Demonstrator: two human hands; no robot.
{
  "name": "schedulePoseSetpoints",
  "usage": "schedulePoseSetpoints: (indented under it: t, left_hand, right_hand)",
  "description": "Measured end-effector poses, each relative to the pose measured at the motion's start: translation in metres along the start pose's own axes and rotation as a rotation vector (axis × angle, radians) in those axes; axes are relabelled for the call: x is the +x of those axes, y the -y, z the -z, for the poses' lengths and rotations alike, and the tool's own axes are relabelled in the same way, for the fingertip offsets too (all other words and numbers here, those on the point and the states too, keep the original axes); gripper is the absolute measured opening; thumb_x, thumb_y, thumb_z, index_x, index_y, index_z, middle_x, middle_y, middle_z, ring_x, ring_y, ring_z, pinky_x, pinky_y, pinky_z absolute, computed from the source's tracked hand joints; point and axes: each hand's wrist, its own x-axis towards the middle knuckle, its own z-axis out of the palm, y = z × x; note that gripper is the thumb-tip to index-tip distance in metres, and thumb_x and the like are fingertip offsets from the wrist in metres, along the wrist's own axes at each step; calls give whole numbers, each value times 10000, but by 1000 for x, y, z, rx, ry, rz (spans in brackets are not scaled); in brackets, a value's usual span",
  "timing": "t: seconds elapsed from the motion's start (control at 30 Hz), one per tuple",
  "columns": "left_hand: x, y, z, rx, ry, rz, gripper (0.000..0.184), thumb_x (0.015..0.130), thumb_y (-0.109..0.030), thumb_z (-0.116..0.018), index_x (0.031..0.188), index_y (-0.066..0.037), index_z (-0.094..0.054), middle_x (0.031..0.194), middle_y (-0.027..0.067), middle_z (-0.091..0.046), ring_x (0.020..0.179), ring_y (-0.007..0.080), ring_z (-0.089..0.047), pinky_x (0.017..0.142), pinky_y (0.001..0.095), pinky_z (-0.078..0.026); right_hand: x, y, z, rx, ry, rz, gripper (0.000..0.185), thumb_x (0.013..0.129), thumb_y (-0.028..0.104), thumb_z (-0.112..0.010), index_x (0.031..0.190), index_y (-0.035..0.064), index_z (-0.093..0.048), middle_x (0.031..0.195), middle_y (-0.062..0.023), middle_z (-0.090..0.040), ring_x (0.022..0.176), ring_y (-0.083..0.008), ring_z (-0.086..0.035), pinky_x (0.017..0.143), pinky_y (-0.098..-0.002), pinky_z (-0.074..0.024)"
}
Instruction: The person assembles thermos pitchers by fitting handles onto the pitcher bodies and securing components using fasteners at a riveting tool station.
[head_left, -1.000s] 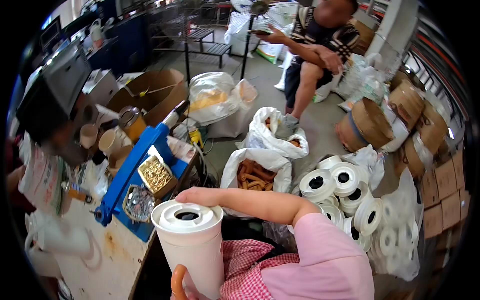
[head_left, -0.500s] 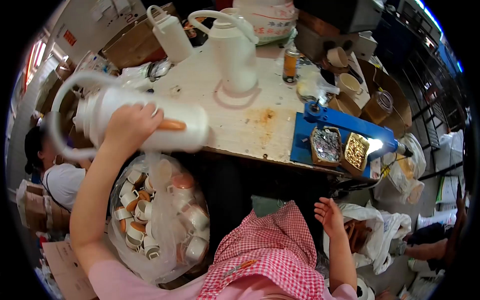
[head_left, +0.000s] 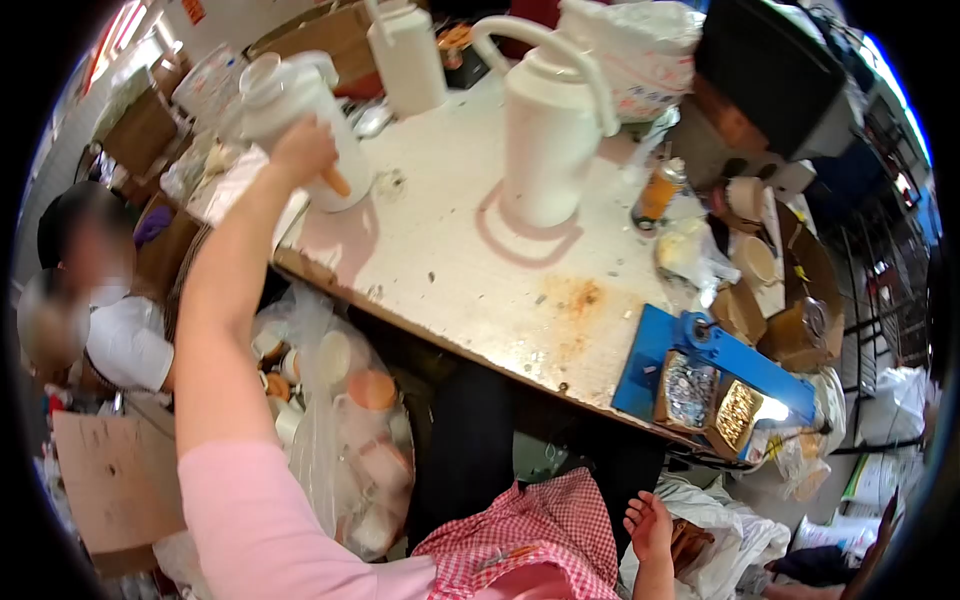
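At the table's far left, my left hand (head_left: 303, 152) is wrapped round the orange handle (head_left: 335, 181) of a white jug (head_left: 290, 110). The jug is nearly upright, its base at the tabletop. Low on the right, beside my checked apron (head_left: 530, 520), my right hand (head_left: 648, 522) is held with fingers apart and nothing in it. A second white jug (head_left: 550, 140) with a raised loop handle stands mid-table, and a third (head_left: 407, 60) is behind it to the left.
The blue hand press (head_left: 745, 365) sits at the table's right with boxes of silver (head_left: 688, 388) and gold pieces (head_left: 736, 414). A spray can (head_left: 659, 192) stands behind. Below the table edge is a bag of cups (head_left: 350, 420). A person (head_left: 130, 340) is at left.
The view has turned from the floor at right to the table. My left hand has carried the jug from above the cup bag up to the table, turning it from lying sideways to nearly upright.
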Motion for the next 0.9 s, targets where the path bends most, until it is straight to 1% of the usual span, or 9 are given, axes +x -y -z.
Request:
schedulePoseSetpoints:
  t: [0.37,0.43,0.5,0.57,0.63,0.67,0.7,0.77,0.9]
  left_hand:
    - [-2,11,33,-154,33,-110,108,794,-201,-716,878,-149,-760,1048,11,-648,1081,208,-572,946,347,-425]
    - [6,-15,74,-554,-234,-62,417,746,-212,-804,1136,-113,-696,1158,77,-617,1163,268,-558,986,381,-445]
    - [33,-33,119,-635,-804,93,702,691,-188,-865,1317,-99,-560,1257,103,-568,1214,316,-536,1012,433,-454]
    - [64,-37,180,-841,-1108,219,744,692,-146,-865,1349,-85,-522,1296,111,-532,1204,333,-537,997,453,-462]
    - [100,-36,209,-913,-1222,288,694,736,-174,-849,1342,-76,-523,1315,104,-518,1183,333,-548,975,447,-473]
    - [104,-33,219,-876,-1076,279,956,720,-309,-865,1442,9,-324,1393,237,-430,1313,417,-443,1104,461,-397]
    - [108,-33,224,-884,-1097,270,956,720,-309,-865,1442,9,-324,1393,237,-430,1313,417,-443,1104,461,-397]
    - [107,-34,235,-889,-860,171,682,765,-210,-837,1347,-71,-510,1333,123,-503,1183,357,-541,973,452,-468]
    - [104,-34,259,-1033,-1168,424,718,784,-269,-837,1373,-55,-487,1330,146,-507,1206,349,-529,992,433,-477]
  right_hand:
    - [35,10,-50,-128,194,-7,291,1029,312,-555,1152,58,-625,983,-73,-695,848,-175,-656,718,-325,-535]
    - [45,-1,-46,-134,166,-3,315,1016,349,-565,1169,79,-618,991,-52,-690,839,-165,-647,721,-321,-521]
    - [48,-3,-50,-180,163,19,288,1009,321,-578,1162,80,-622,972,-53,-694,815,-167,-650,716,-315,-520]
    - [39,4,-64,-140,157,8,261,989,285,-606,1132,69,-639,963,-68,-702,814,-170,-660,708,-319,-536]
    - [28,9,-81,-87,243,-17,246,1010,219,-575,1157,32,-636,976,-87,-708,814,-153,-660,701,-287,-550]
    - [26,8,-91,-124,270,20,245,1009,205,-575,1168,30,-637,982,-88,-710,817,-148,-660,709,-281,-551]
    - [22,6,-100,-154,296,56,245,1009,191,-576,1180,27,-638,987,-89,-712,820,-142,-660,716,-274,-552]
    - [12,5,-123,-196,407,148,240,1019,175,-567,1192,25,-640,986,-79,-711,820,-128,-656,727,-262,-548]
    - [-10,-1,-159,-263,542,162,238,1025,176,-571,1194,23,-639,987,-70,-710,821,-115,-648,740,-250,-540]
